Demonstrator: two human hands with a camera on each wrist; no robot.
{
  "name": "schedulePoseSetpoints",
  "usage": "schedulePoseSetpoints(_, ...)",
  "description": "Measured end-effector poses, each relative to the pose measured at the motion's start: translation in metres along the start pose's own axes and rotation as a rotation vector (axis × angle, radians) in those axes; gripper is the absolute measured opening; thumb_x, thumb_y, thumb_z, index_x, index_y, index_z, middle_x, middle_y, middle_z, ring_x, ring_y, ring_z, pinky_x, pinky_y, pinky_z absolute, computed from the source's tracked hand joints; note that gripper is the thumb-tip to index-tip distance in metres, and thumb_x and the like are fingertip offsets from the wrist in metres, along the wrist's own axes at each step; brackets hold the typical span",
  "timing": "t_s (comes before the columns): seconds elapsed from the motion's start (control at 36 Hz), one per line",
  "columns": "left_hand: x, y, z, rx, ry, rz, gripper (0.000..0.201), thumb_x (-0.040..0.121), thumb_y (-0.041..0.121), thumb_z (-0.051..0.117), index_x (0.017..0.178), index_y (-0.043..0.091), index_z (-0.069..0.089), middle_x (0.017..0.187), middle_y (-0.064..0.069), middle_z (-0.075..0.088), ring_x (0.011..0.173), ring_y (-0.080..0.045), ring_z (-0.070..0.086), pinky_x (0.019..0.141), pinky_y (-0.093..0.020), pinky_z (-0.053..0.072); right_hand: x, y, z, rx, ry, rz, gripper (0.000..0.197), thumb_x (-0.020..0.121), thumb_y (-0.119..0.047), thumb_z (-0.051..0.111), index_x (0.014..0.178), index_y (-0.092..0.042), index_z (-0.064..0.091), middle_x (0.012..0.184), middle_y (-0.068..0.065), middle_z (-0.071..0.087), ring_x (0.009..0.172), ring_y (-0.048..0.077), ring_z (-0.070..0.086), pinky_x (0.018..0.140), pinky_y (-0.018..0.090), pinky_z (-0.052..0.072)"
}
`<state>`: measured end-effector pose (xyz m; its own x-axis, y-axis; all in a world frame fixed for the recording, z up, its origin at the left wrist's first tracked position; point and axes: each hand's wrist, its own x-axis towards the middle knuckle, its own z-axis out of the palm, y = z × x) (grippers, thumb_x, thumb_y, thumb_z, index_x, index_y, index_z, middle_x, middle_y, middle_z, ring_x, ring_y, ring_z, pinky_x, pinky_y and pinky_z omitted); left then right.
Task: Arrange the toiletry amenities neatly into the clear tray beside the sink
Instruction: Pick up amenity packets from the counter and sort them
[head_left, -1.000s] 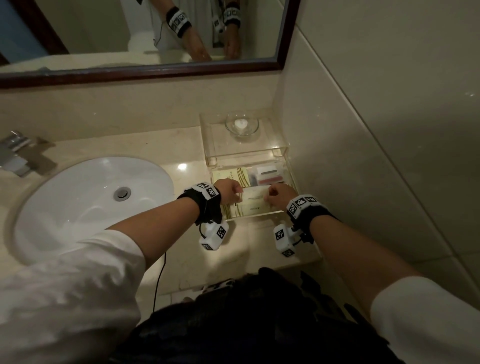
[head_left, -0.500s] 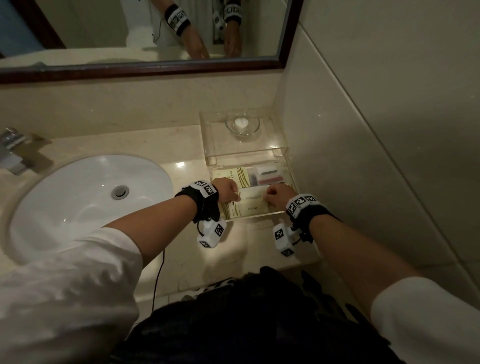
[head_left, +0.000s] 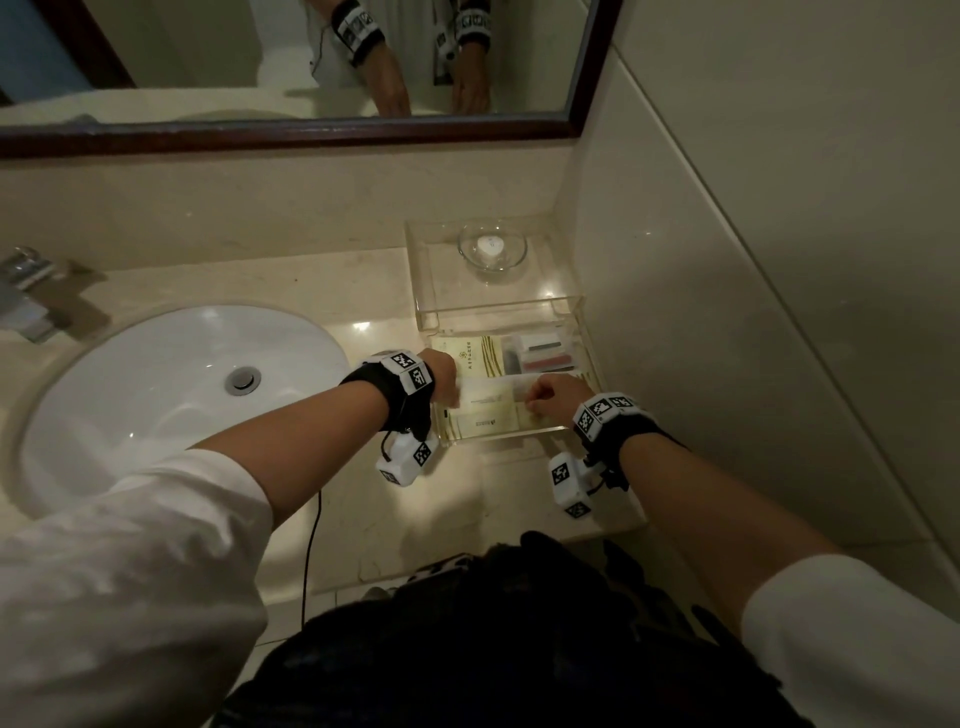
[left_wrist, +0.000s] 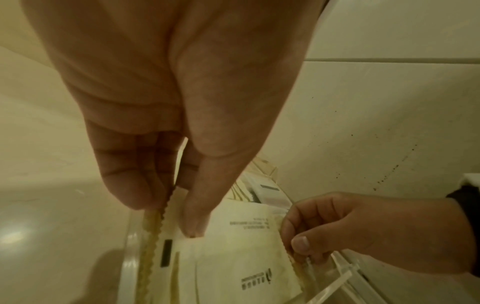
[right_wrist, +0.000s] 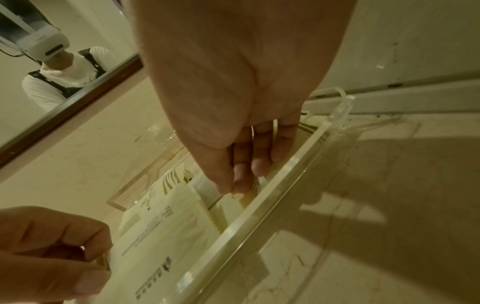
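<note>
A clear acrylic tray (head_left: 584, 348) stands on the counter right of the sink. Cream sachets fill its near half. My left hand (head_left: 441, 382) pinches the serrated left edge of a cream sachet (head_left: 491, 402) between thumb and fingers (left_wrist: 135, 185). My right hand (head_left: 553, 400) pinches the same sachet (left_wrist: 246, 232) at its right edge, fingertips (right_wrist: 240, 183) just inside the tray's near wall (right_wrist: 262, 205). Another printed sachet (head_left: 485, 425) lies under it. Small boxes (head_left: 540, 353) and a cream packet (head_left: 467, 356) sit in the tray's far half.
A white basin (head_left: 171, 395) lies to the left, with a chrome tap (head_left: 28, 293) behind it. A second clear tray (head_left: 431, 291) behind holds a glass dish (head_left: 491, 249). The tiled wall (head_left: 727, 312) runs close on the right. A mirror (head_left: 291, 57) hangs above.
Both hands stay at the ends of the sachet in the tray's near half. The head view has shifted slightly; nothing else has visibly moved.
</note>
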<state>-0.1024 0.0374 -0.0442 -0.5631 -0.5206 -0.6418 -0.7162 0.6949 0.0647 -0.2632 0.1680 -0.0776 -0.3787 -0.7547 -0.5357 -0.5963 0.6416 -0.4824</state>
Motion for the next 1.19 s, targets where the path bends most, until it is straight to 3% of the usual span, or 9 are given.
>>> schedulePoseSetpoints(0.17, 0.006, 0.000, -0.001, -0.054, 0.027, 0.036, 0.029, 0.085, 0.025, 0.064, 0.106, 0.006, 0.068, 0.104, -0.007, 0.067, 0.099, -0.024, 0.062, 0.081, -0.029, 0.049, -0.003, 0.004, -0.004, 0.055, 0.085, -0.030, 0.015, 0.088, -0.017, 0.063, 0.100, -0.010, 0.068, 0.106, 0.007, 0.069, 0.100, 0.022, 0.062, 0.083, 0.027, 0.046)
schedulePoseSetpoints(0.28, 0.009, -0.002, 0.002, -0.172, 0.102, 0.080, 0.028, 0.082, 0.024, 0.068, 0.106, 0.010, 0.063, 0.108, -0.008, 0.065, 0.104, -0.026, 0.060, 0.086, -0.033, 0.049, -0.004, 0.013, -0.006, 0.087, 0.201, -0.009, 0.016, 0.088, -0.017, 0.062, 0.103, -0.011, 0.065, 0.097, 0.001, 0.064, 0.090, 0.016, 0.058, 0.077, 0.024, 0.043)
schedulePoseSetpoints(0.42, 0.012, -0.001, 0.009, -0.343, 0.167, 0.151, 0.030, 0.079, 0.039, 0.073, 0.097, 0.020, 0.058, 0.102, -0.003, 0.066, 0.095, -0.022, 0.062, 0.084, -0.032, 0.049, -0.007, 0.022, -0.007, 0.058, 0.226, -0.013, 0.014, 0.085, -0.013, 0.062, 0.099, -0.010, 0.062, 0.098, 0.005, 0.063, 0.093, 0.022, 0.060, 0.080, 0.029, 0.046)
schedulePoseSetpoints(0.61, 0.011, 0.000, 0.018, -0.398, 0.168, 0.160, 0.031, 0.079, 0.021, 0.076, 0.105, 0.015, 0.060, 0.107, -0.007, 0.066, 0.093, -0.024, 0.065, 0.084, -0.033, 0.052, -0.009, 0.025, -0.006, 0.078, 0.213, -0.014, 0.022, 0.084, -0.013, 0.063, 0.105, -0.007, 0.062, 0.111, 0.011, 0.063, 0.101, 0.025, 0.061, 0.085, 0.031, 0.048)
schedulePoseSetpoints(0.78, 0.015, -0.007, 0.020, -0.428, 0.159, 0.195, 0.032, 0.078, 0.017, 0.076, 0.107, 0.021, 0.063, 0.108, -0.004, 0.065, 0.076, -0.014, 0.061, 0.069, -0.023, 0.048, -0.007, 0.021, -0.010, 0.095, 0.258, 0.025, 0.023, 0.085, -0.017, 0.064, 0.106, -0.006, 0.061, 0.109, 0.011, 0.064, 0.101, 0.026, 0.060, 0.085, 0.031, 0.046)
schedulePoseSetpoints(0.86, 0.016, -0.008, 0.018, -0.376, 0.178, 0.192, 0.038, 0.076, 0.024, 0.078, 0.111, 0.022, 0.063, 0.109, -0.003, 0.063, 0.089, -0.018, 0.063, 0.078, -0.027, 0.050, -0.008, 0.018, -0.011, 0.090, 0.282, 0.017, 0.022, 0.085, -0.015, 0.063, 0.106, -0.006, 0.061, 0.108, 0.010, 0.064, 0.100, 0.025, 0.060, 0.079, 0.027, 0.043)
schedulePoseSetpoints(0.94, 0.017, -0.010, 0.014, -0.344, 0.319, 0.183, 0.043, 0.075, 0.036, 0.076, 0.114, 0.023, 0.062, 0.114, -0.006, 0.052, 0.103, -0.023, 0.055, 0.092, -0.034, 0.048, -0.005, 0.014, -0.012, 0.070, 0.314, -0.029, 0.020, 0.085, -0.014, 0.062, 0.103, -0.007, 0.061, 0.106, 0.011, 0.064, 0.097, 0.026, 0.060, 0.077, 0.028, 0.044)
schedulePoseSetpoints(1.03, 0.019, -0.014, 0.009, -0.338, 0.445, 0.163, 0.040, 0.084, 0.029, 0.068, 0.122, 0.022, 0.059, 0.126, -0.010, 0.044, 0.117, -0.027, 0.047, 0.100, -0.036, 0.043, 0.000, 0.009, -0.013, -0.009, 0.360, -0.097, 0.020, 0.083, -0.015, 0.064, 0.101, -0.007, 0.060, 0.106, 0.011, 0.061, 0.096, 0.027, 0.059, 0.080, 0.030, 0.045)
schedulePoseSetpoints(1.19, 0.019, -0.019, 0.009, -0.146, 0.352, 0.198, 0.054, 0.090, 0.016, 0.057, 0.141, 0.025, 0.042, 0.145, -0.008, 0.035, 0.129, -0.028, 0.042, 0.102, -0.039, 0.043, 0.011, 0.000, -0.019, -0.193, 0.295, -0.136, 0.039, 0.085, -0.014, 0.061, 0.123, -0.014, 0.055, 0.128, 0.011, 0.051, 0.117, 0.027, 0.050, 0.098, 0.036, 0.044)
